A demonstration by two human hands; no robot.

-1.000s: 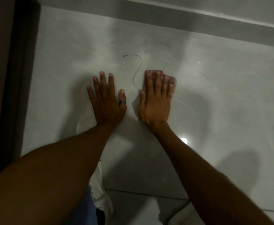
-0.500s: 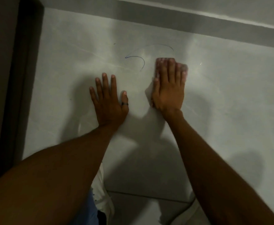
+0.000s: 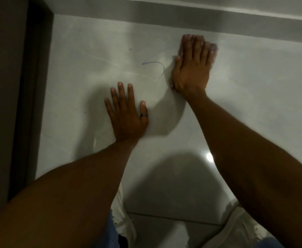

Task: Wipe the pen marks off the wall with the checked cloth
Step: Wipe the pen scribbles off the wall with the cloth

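Surroundings
Door frame (image 3: 30, 104) standing at left; grey band (image 3: 164, 17) running along top; glare spot (image 3: 209, 157) shining at lower right.

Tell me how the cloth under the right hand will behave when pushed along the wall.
Probably thin and floppy: the cloth lies almost hidden under the flat right hand. It likely slides easily, since the wall looks glossy.

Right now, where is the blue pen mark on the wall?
In the head view, the blue pen mark sits upper centre on the wall, just left of the right hand and above and to the right of the left hand.
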